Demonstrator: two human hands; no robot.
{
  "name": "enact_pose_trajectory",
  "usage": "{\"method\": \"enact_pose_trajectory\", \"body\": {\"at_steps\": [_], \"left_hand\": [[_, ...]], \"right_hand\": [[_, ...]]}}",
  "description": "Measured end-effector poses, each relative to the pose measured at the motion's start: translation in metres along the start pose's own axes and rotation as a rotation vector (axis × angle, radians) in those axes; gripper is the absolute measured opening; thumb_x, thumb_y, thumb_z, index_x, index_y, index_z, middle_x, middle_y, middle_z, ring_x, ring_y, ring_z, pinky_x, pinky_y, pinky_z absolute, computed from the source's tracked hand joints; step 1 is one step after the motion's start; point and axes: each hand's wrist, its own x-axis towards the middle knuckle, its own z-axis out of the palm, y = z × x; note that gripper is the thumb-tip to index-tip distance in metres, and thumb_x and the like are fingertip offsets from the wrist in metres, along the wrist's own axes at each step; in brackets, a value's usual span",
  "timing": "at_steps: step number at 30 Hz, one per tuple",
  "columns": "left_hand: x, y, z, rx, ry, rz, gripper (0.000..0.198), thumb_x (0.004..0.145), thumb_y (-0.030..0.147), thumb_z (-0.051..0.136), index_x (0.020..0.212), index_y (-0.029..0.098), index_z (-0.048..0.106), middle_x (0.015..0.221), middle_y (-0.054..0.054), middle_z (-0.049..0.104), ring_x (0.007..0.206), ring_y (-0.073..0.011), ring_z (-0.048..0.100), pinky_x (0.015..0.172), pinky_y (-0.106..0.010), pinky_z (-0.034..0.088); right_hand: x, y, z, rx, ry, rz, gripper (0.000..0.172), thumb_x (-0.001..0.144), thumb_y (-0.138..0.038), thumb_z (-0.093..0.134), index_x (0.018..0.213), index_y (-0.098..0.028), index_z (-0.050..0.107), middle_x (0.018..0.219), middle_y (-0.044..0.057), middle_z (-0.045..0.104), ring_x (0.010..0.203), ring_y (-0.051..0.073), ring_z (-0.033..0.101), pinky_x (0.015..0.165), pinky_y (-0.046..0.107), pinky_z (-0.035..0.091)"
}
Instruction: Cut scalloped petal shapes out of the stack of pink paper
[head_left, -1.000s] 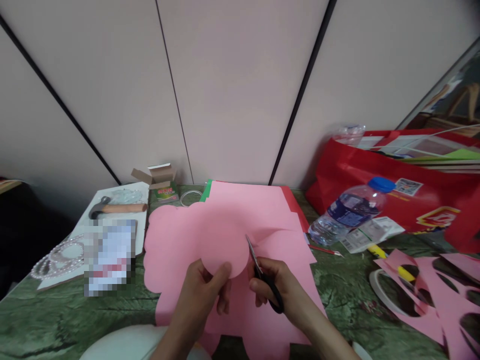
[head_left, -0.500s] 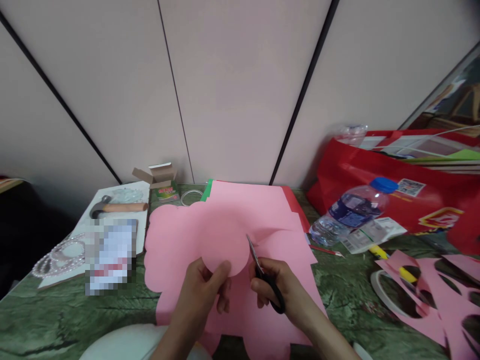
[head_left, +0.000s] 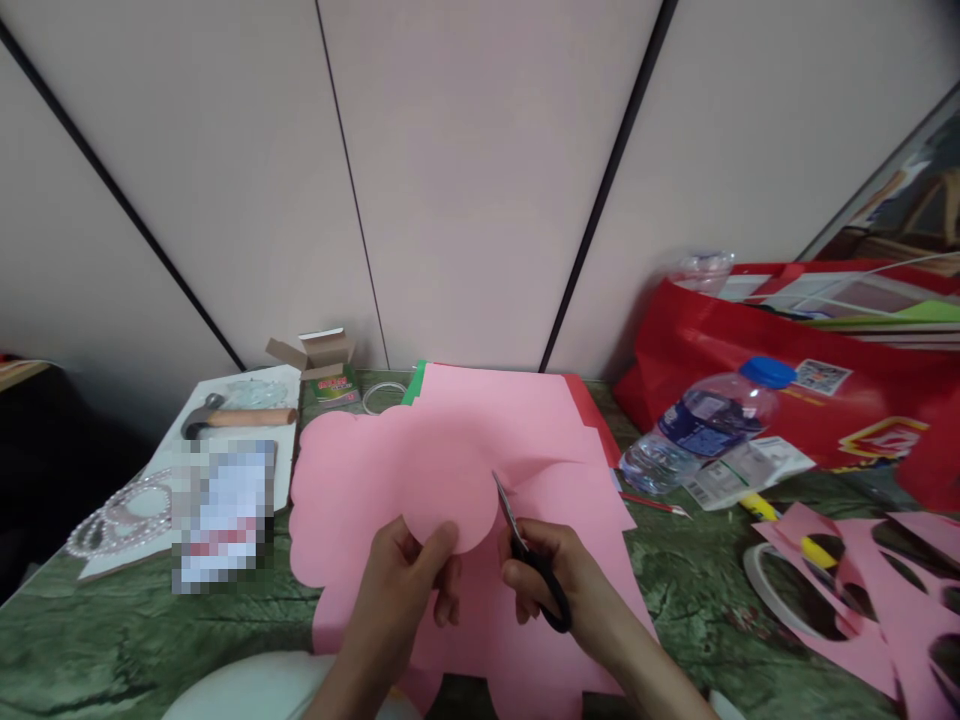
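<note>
A round disc of pink paper (head_left: 451, 492) is pinched at its lower edge between the thumb and fingers of my left hand (head_left: 420, 570). My right hand (head_left: 551, 570) is closed round the black handles of a pair of scissors (head_left: 514, 520). The blades point up and to the left, and their tips lie against the disc's right edge; they look nearly closed. Beneath both hands lie pink paper sheets (head_left: 345, 500), some with scalloped, rounded edges.
Left are a hammer (head_left: 247, 417), a string of beads (head_left: 124, 515) and an opened small box (head_left: 330, 375). Right are a water bottle (head_left: 701, 425), a red bag (head_left: 750, 330), a roll of tape (head_left: 769, 590) and pink paper with round holes (head_left: 862, 625). A grey wall (head_left: 465, 200) stands behind.
Almost nothing differs. The view has shifted very slightly; the disc, scissors and both hands keep their places.
</note>
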Motion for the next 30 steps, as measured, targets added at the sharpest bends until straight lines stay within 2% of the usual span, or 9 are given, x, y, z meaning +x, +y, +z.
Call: {"method": "enact_pose_trajectory", "body": {"at_steps": [7, 12, 17, 23, 30], "left_hand": [[0.0011, -0.0052, -0.0001, -0.083, 0.005, 0.017, 0.035, 0.076, 0.043, 0.055, 0.053, 0.018, 0.046, 0.035, 0.006, 0.042, 0.027, -0.0076, 0.037, 0.034, -0.022, 0.034], [0.0004, -0.0034, 0.0013, 0.093, -0.004, 0.014, 0.049, 0.075, 0.045, 0.056, 0.037, 0.016, 0.045, 0.029, 0.004, 0.037, 0.028, -0.008, 0.038, 0.036, -0.022, 0.031], [-0.0033, -0.0007, 0.004, 0.154, 0.068, -0.038, 0.048, 0.072, 0.04, 0.059, 0.033, 0.018, 0.04, 0.026, 0.007, 0.03, 0.026, -0.0056, 0.029, 0.033, -0.021, 0.028], [-0.0056, 0.003, 0.0082, 0.254, 0.091, -0.124, 0.045, 0.07, 0.032, 0.056, 0.03, 0.018, 0.038, 0.026, 0.004, 0.034, 0.024, -0.0044, 0.026, 0.03, -0.02, 0.02], [-0.0049, 0.0015, 0.0064, 0.288, 0.084, -0.13, 0.046, 0.07, 0.034, 0.055, 0.03, 0.019, 0.039, 0.026, 0.004, 0.034, 0.024, -0.0047, 0.028, 0.031, -0.02, 0.02]], "right_hand": [[-0.0006, 0.0043, 0.004, 0.029, 0.009, -0.005, 0.036, 0.067, -0.048, 0.069, 0.064, -0.017, 0.05, 0.044, -0.009, 0.04, 0.036, 0.007, 0.04, 0.038, 0.021, 0.036], [-0.0025, 0.0008, 0.0081, 0.037, -0.035, -0.002, 0.039, 0.066, -0.052, 0.068, 0.064, -0.017, 0.05, 0.046, -0.008, 0.042, 0.037, 0.008, 0.042, 0.039, 0.021, 0.035], [0.0003, -0.0003, 0.007, 0.046, -0.02, 0.018, 0.036, 0.062, -0.047, 0.073, 0.068, -0.017, 0.053, 0.05, -0.007, 0.046, 0.044, 0.009, 0.044, 0.043, 0.022, 0.036], [0.0033, 0.0009, 0.0039, 0.052, -0.01, -0.036, 0.034, 0.059, -0.039, 0.077, 0.065, -0.018, 0.051, 0.057, -0.006, 0.045, 0.052, 0.01, 0.038, 0.049, 0.022, 0.032], [0.0023, -0.0005, 0.0046, 0.051, -0.002, -0.016, 0.035, 0.058, -0.039, 0.078, 0.066, -0.017, 0.051, 0.057, -0.005, 0.045, 0.052, 0.01, 0.036, 0.049, 0.022, 0.029]]}}
